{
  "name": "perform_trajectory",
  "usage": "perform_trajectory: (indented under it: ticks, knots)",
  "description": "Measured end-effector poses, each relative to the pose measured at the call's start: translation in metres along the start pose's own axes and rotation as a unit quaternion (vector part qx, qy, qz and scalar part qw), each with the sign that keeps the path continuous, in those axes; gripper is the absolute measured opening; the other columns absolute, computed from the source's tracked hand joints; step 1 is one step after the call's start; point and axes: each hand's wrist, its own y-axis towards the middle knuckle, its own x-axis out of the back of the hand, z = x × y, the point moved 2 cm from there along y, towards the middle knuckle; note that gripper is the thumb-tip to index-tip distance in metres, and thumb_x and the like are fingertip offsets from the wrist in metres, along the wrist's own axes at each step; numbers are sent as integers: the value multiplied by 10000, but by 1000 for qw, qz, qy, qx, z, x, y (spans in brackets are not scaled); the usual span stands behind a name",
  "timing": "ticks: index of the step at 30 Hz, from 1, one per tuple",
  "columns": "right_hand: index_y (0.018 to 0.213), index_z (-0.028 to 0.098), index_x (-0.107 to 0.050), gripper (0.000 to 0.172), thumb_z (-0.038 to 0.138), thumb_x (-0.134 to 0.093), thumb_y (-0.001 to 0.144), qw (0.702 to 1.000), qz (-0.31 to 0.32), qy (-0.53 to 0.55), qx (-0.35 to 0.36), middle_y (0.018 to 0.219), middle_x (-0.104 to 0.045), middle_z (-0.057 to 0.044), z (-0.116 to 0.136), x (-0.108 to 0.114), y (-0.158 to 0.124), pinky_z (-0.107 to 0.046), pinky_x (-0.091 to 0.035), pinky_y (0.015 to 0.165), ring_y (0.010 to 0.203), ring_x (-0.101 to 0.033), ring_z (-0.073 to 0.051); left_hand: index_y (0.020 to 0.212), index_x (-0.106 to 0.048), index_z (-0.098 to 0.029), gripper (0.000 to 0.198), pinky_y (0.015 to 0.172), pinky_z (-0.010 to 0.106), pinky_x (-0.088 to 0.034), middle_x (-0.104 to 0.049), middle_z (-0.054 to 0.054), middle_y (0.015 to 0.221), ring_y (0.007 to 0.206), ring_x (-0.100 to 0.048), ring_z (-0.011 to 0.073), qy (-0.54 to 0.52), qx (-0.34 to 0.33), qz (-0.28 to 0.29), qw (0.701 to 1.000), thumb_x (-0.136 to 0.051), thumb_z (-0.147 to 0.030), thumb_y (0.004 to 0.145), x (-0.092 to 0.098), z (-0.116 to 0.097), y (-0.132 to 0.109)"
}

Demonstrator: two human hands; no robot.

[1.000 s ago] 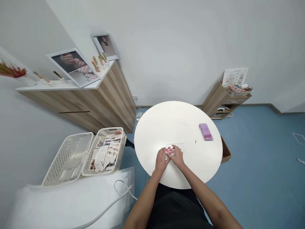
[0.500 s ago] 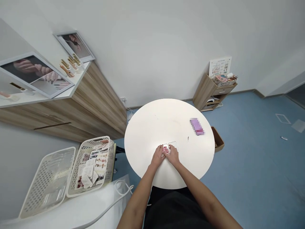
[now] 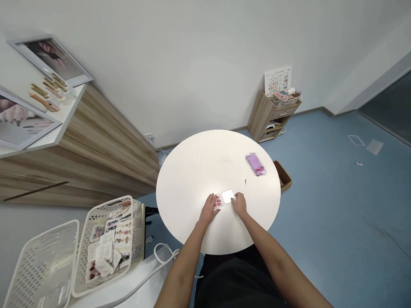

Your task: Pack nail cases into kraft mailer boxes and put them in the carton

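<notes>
A small clear box [image 3: 218, 200] lies opened out on the round white table [image 3: 192, 171], with several pink-red pieces that look like press-on nails in its left half. Its lid [image 3: 228, 196] is spread flat to the right and looks white. My left hand [image 3: 209, 209] grips the left side of the box, thumb along the near edge and fingers at the far side. At the lid's right edge, my right hand [image 3: 239, 204] pinches the rim between thumb and fingers.
A blurred purple item [image 3: 256, 164] and a small dark bit [image 3: 245, 182] lie on the table's right side. Left stands a white basket [image 3: 131, 239] of cards and nail sets. A wooden cabinet [image 3: 109, 145] and a small shelf unit [image 3: 269, 115] stand behind.
My right hand has moved off the pink pieces to the right, onto the lid's edge. The left hand stays at the box. The view has turned to the right.
</notes>
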Motion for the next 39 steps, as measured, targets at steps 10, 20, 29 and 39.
perform_trajectory:
  ticks: [10, 20, 29, 39]
  knots:
    - [878, 228, -587, 141, 202, -473, 797, 995, -2, 90, -50, 781, -671, 13, -34, 58, 28, -247, -393, 625, 717, -606, -153, 1430, -334, -223, 670, 1047, 531, -407, -442, 149, 1442, 1319, -433, 316, 27, -27, 8, 999, -582, -251, 807, -26, -57, 8]
    - [834, 221, -672, 186, 145, -503, 841, 987, -23, -103, 123, 936, -697, -47, -40, 137, 60, -425, -306, 963, 1066, -519, -237, 1421, -371, -172, 618, 1035, 529, -411, -433, 172, 1454, 1305, -438, 315, 29, -88, 21, 996, -494, -180, 815, -79, -123, 15]
    - [1115, 265, -650, 279, 216, -474, 904, 978, 56, -22, 199, 1087, -698, -18, -76, 139, 32, -314, -462, 884, 1029, -612, -180, 1436, -377, -177, 571, 1057, 505, -421, -506, 134, 1415, 1293, -481, 275, -32, -21, 1, 999, -419, -203, 867, -100, -145, 43]
    - [1450, 237, -413, 577, 106, -430, 889, 943, 37, -84, 321, 1453, -490, -73, -119, 107, -7, -502, -356, 1123, 1361, -413, -239, 1515, -222, -209, 597, 1153, 556, -251, -279, 118, 1576, 1460, -233, 266, 62, -109, 10, 992, -360, -190, 935, -89, -168, 32]
